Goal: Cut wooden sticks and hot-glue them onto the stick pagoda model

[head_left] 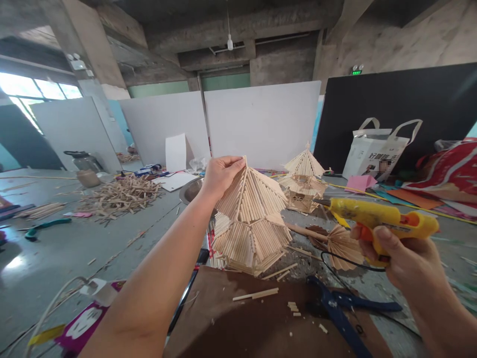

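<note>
My left hand (222, 175) pinches the peak of a model pagoda (251, 238) built from thin wooden sticks, with two tiers of sloping roof. Whether the fingers grip the peak itself or a separate stick there, I cannot tell. My right hand (400, 253) is wrapped round the handle of a yellow hot glue gun (372, 214), its nozzle pointing left, to the right of the pagoda and apart from it. Behind stands a second, smaller stick pagoda (303, 181). Short stick pieces (257, 294) lie on the brown cloth (231, 323) in front of me.
Blue-handled pliers (335, 303) lie on the cloth's right side, by the gun's black cord. A heap of sticks (124, 196) is on the floor at left, near teal pliers (46, 227). A purple power strip (84, 320) lies lower left. A white bag (374, 154) stands back right.
</note>
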Demonstrator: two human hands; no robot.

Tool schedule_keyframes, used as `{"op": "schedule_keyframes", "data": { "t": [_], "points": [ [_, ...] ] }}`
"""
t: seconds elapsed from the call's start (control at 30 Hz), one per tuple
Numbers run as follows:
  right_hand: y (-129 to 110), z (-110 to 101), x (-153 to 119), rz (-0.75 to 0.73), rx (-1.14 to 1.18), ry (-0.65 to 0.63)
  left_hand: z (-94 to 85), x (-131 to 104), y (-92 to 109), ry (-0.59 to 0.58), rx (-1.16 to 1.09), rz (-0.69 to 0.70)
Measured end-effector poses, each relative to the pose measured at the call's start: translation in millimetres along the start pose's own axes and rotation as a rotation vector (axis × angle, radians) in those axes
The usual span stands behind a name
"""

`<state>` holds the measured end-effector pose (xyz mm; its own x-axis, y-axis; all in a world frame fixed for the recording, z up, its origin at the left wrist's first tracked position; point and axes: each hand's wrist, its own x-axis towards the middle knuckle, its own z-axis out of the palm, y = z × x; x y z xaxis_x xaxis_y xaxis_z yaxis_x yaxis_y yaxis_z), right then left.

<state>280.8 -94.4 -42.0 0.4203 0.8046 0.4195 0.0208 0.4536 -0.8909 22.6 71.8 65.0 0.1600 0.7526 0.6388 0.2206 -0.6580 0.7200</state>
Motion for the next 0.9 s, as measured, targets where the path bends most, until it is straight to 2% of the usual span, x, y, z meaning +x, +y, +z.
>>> {"op": "schedule_keyframes", "data": {
  "t": [0.17, 0.37, 0.9],
  "points": [
    [0.5, -2.5, 0.2, -0.040, -0.018, -0.072, 0.5, 3.3, -3.6, 0.002, 0.044, 0.021],
    [-1.7, -2.2, -1.1, -0.014, -0.018, -0.014, 1.1, 5.2, -4.9, 0.010, 0.057, 0.035],
    [-0.5, -1.8, 1.3, -0.007, 0.003, 0.001, 0.4, 2.5, 0.4, 0.025, 0.107, 0.010]
  ]
}}
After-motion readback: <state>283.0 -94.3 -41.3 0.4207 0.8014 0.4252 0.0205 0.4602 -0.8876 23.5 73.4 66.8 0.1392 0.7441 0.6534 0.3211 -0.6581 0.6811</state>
